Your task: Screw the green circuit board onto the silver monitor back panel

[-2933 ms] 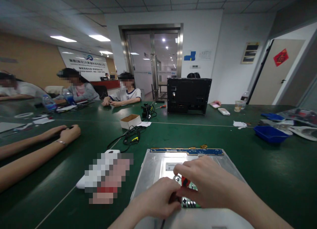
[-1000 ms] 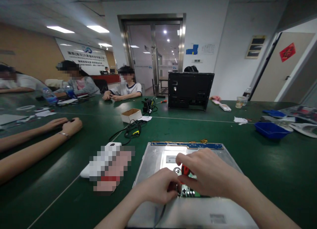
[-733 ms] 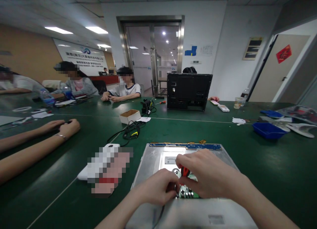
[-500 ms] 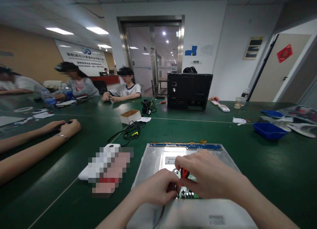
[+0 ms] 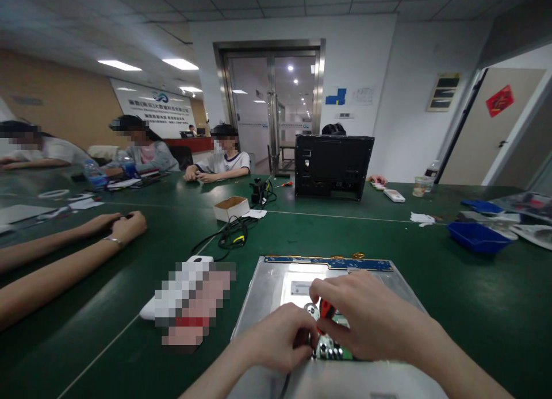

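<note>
Flat in front of me lies a silver metal display panel (image 5: 269,287) with a blue circuit strip (image 5: 362,264) along its far edge. A green circuit board (image 5: 347,351) with shiny metal connectors sits on its middle, partly covered by my hands. My right hand (image 5: 371,313) is closed around a red and black screwdriver (image 5: 326,310) over that board; its tip is hidden. Just left of it, my left hand (image 5: 282,337) is pinched at the board's edge, and what its fingertips hold is hidden. A dark cable (image 5: 286,382) runs out beneath my left hand.
Left of the panel are a white device (image 5: 196,267), partly blurred out, and black cables (image 5: 230,235) beside an open small box (image 5: 232,208). A co-worker's hands (image 5: 129,226) rest farther left. A black monitor housing (image 5: 334,166) stands behind; a blue tray (image 5: 478,237) lies right.
The whole view has shifted slightly, with the scene sitting lower and a bit to the right. Both hands stay over the circuit board, the right one still gripping the screwdriver.
</note>
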Action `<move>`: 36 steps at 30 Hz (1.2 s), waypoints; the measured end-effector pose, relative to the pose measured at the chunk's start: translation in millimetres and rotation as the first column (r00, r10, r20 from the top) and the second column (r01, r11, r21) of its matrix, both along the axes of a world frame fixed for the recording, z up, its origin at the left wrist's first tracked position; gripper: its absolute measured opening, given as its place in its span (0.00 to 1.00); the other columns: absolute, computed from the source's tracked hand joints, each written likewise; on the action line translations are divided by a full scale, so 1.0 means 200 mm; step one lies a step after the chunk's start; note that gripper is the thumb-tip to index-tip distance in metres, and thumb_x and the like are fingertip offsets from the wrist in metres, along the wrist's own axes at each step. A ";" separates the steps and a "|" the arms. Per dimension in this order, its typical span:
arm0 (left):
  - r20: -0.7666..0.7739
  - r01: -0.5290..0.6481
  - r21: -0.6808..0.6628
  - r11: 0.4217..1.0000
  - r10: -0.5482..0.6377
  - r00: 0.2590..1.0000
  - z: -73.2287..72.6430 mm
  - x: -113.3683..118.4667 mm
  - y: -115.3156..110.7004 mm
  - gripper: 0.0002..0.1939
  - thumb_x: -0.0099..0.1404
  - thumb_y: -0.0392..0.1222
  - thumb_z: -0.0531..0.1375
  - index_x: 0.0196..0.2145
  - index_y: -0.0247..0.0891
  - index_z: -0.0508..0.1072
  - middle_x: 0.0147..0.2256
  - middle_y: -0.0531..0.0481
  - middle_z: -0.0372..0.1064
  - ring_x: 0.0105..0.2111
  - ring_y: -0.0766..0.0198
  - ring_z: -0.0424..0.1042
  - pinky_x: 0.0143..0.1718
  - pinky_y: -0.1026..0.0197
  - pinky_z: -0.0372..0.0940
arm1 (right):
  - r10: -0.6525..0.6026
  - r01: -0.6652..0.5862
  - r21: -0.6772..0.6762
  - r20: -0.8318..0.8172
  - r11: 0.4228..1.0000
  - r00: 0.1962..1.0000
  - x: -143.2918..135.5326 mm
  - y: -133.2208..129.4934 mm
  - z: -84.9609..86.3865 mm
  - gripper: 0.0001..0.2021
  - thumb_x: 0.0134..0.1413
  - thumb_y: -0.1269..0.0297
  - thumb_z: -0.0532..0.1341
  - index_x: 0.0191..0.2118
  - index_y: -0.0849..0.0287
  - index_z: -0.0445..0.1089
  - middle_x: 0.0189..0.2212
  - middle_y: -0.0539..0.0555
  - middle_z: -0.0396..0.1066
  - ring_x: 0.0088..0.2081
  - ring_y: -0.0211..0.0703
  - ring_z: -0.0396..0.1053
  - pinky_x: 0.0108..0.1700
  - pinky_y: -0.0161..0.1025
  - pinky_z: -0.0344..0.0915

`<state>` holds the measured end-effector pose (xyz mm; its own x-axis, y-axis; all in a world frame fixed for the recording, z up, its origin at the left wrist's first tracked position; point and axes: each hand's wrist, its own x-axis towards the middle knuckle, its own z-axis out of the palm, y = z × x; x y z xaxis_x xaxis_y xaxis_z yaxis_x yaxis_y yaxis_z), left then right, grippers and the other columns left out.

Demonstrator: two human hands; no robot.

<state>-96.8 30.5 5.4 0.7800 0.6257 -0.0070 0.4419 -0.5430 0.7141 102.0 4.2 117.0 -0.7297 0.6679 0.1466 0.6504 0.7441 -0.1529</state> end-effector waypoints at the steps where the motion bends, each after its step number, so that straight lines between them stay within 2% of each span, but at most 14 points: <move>1: -0.001 0.001 0.004 1.000 -0.001 1.000 0.00 0.00 0.00 0.07 0.50 0.28 0.58 0.27 0.38 0.69 0.20 0.59 0.58 0.20 0.69 0.59 0.21 0.68 0.53 | 0.000 0.000 0.007 0.002 1.000 1.000 0.00 0.00 0.00 0.04 0.56 0.64 0.60 0.36 0.57 0.66 0.30 0.50 0.74 0.28 0.41 0.67 0.26 0.37 0.43; 12: -0.057 -0.009 0.016 1.000 0.010 0.998 0.02 0.01 -0.01 0.08 0.50 0.29 0.59 0.29 0.37 0.72 0.21 0.58 0.62 0.19 0.69 0.59 0.20 0.67 0.53 | -0.019 0.019 0.014 0.004 1.000 1.000 0.04 0.00 0.04 0.05 0.56 0.64 0.62 0.37 0.57 0.67 0.30 0.51 0.75 0.28 0.39 0.68 0.27 0.35 0.46; 20: -0.047 -0.038 0.017 0.999 0.038 0.998 0.04 0.01 -0.01 0.10 0.48 0.27 0.59 0.29 0.36 0.73 0.21 0.58 0.61 0.20 0.69 0.59 0.21 0.68 0.53 | -0.061 0.063 0.046 -0.059 0.997 0.996 0.07 0.03 0.03 0.05 0.54 0.67 0.63 0.36 0.56 0.67 0.29 0.48 0.75 0.28 0.39 0.69 0.28 0.35 0.47; 25: -0.063 -0.066 0.000 0.998 0.065 0.996 0.05 0.01 -0.01 0.10 0.46 0.27 0.59 0.27 0.37 0.72 0.21 0.58 0.61 0.21 0.69 0.59 0.22 0.68 0.53 | -0.156 0.172 0.079 -0.177 0.982 0.972 0.13 0.05 0.04 0.09 0.53 0.64 0.64 0.40 0.55 0.66 0.28 0.47 0.73 0.28 0.39 0.67 0.30 0.35 0.54; 29: -0.049 -0.092 -0.029 0.995 0.090 0.995 0.04 -0.01 -0.01 0.09 0.47 0.27 0.60 0.27 0.36 0.71 0.22 0.57 0.61 0.22 0.68 0.60 0.23 0.68 0.54 | -0.240 0.275 0.069 -0.316 0.959 0.918 0.18 0.10 0.06 0.06 0.54 0.62 0.62 0.34 0.56 0.65 0.26 0.47 0.69 0.25 0.37 0.64 0.28 0.34 0.55; 33: -0.049 -0.185 -0.001 0.983 0.184 0.982 0.06 -0.04 0.00 0.05 0.53 0.30 0.59 0.29 0.36 0.71 0.24 0.56 0.61 0.24 0.67 0.61 0.24 0.67 0.55 | -0.309 0.368 0.143 -0.321 0.919 0.895 0.27 0.15 0.02 0.10 0.59 0.60 0.56 0.28 0.55 0.59 0.25 0.49 0.65 0.25 0.39 0.62 0.28 0.36 0.55; 36: -0.106 -0.288 0.122 0.950 0.301 0.948 0.07 -0.06 -0.01 0.01 0.58 0.34 0.59 0.31 0.36 0.71 0.27 0.53 0.65 0.28 0.64 0.64 0.31 0.64 0.59 | -0.394 0.415 0.073 -0.201 0.907 0.897 0.32 0.16 -0.07 0.09 0.60 0.60 0.54 0.29 0.55 0.59 0.24 0.50 0.66 0.25 0.41 0.64 0.28 0.36 0.55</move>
<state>-108.7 28.8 19.9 0.5582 0.8296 -0.0130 0.6734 -0.4438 0.5912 166.7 36.1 103.3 -0.3552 0.8714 0.3383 0.8685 0.4415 -0.2254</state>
